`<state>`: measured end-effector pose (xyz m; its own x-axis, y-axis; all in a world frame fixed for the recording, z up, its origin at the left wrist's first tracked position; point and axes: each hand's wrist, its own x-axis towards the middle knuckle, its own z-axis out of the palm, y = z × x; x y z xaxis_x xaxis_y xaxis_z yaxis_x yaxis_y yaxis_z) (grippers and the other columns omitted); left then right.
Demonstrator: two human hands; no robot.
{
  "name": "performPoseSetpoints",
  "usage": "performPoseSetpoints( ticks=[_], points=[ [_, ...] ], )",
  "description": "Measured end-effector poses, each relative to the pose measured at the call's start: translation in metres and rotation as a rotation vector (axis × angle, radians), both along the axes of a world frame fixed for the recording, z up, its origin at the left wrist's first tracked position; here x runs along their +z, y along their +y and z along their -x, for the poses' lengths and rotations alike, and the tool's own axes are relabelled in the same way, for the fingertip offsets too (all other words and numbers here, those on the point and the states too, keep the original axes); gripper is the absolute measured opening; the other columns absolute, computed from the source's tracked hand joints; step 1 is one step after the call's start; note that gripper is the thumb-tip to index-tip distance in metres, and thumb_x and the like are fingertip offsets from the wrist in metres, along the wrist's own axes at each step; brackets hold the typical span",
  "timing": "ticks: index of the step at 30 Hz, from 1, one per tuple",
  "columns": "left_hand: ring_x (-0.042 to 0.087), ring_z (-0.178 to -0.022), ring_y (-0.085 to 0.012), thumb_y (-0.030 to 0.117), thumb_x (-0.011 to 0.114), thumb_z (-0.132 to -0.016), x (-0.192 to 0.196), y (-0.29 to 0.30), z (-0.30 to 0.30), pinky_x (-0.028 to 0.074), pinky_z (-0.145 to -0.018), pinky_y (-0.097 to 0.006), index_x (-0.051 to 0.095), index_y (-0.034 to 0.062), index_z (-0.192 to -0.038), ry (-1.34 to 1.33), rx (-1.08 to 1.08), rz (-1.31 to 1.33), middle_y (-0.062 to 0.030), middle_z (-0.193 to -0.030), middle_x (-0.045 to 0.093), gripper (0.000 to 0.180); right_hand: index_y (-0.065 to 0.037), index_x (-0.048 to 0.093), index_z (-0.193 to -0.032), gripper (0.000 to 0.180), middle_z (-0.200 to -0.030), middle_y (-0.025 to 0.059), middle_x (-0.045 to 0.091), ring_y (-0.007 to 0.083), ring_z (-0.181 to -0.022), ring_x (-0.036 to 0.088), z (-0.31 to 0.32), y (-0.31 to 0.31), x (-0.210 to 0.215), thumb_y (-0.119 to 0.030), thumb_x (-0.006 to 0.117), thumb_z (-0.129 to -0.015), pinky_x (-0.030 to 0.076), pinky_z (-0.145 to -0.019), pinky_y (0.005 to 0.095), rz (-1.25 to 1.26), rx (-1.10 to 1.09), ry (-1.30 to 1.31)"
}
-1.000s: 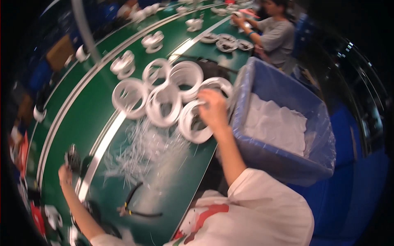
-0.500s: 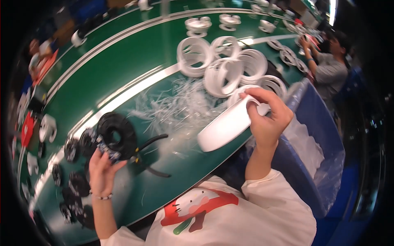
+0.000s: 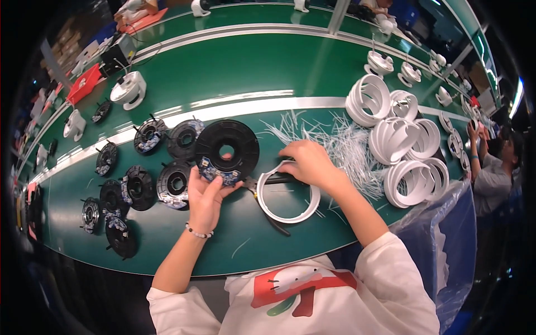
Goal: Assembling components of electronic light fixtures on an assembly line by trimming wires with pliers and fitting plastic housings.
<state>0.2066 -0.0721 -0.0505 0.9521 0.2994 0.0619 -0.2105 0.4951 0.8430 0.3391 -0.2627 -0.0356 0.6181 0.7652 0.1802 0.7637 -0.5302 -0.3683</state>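
My left hand (image 3: 204, 202) grips a black round disc (image 3: 243, 146) with a hole in its middle and a blue circuit board (image 3: 216, 174) along its lower edge. The disc is raised and faces me, thumb over the board. Just to its right, my right hand (image 3: 314, 163) pinches a white plastic ring (image 3: 314, 204) by its upper rim. Ring and disc are close together but apart. Cutting pliers with dark handles (image 3: 278, 225) lie on the green table, partly hidden behind the ring.
Several similar black discs (image 3: 139, 187) lie to the left. A heap of thin clear-white strips (image 3: 340, 148) and stacked white rings (image 3: 371, 100) are on the right. A blue bin (image 3: 455, 234) lined with plastic stands beside the table. White lamp-like units (image 3: 128, 89) stand farther back; a co-worker (image 3: 497, 162) sits far right.
My right hand has brought the white ring from beside the ring stacks to near the black disc. My left hand still holds the disc, now facing me more. The view has swung left.
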Motion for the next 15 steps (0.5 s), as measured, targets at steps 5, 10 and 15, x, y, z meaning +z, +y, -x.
performPoseSetpoints(
  ticks=[5, 10, 15],
  points=[
    [0.051, -0.1, -0.0243, -0.001, 0.046, -0.079, -0.012, 0.008, 0.006, 0.046, -0.083, -0.042, 0.027, 0.0024, -0.119, 0.038, 0.06, 0.002, -0.0128, -0.113, 0.045, 0.044, -0.001, 0.027, -0.128, 0.11, -0.131, 0.0199, 0.025, 0.0363, -0.12, 0.025, 0.033, -0.011, 0.024, -0.048, 0.077, -0.043, 0.024, -0.098, 0.0426, 0.103, 0.208, 0.176],
    [0.047, -0.104, -0.0189, -0.01, 0.05, -0.071, -0.017, 0.004, -0.003, 0.041, -0.087, -0.033, 0.026, 0.0057, -0.124, -0.004, 0.109, -0.065, -0.0085, -0.115, 0.043, 0.059, -0.001, 0.018, -0.131, 0.113, -0.134, 0.0212, 0.019, 0.0381, -0.122, 0.021, 0.052, -0.008, 0.027, -0.039, 0.079, -0.042, 0.021, -0.099, 0.0442, 0.248, 0.11, 0.174],
    [0.044, -0.105, -0.0163, -0.013, 0.051, -0.067, -0.015, -0.004, -0.007, 0.037, -0.09, -0.03, 0.029, 0.0042, -0.123, -0.04, 0.156, -0.052, -0.0072, -0.116, 0.041, 0.063, 0.002, 0.016, -0.13, 0.113, -0.131, 0.0223, 0.024, 0.035, -0.122, 0.025, 0.033, -0.02, 0.029, -0.032, 0.08, -0.044, 0.024, -0.099, 0.0401, -0.31, 0.111, 0.237]
  ],
)
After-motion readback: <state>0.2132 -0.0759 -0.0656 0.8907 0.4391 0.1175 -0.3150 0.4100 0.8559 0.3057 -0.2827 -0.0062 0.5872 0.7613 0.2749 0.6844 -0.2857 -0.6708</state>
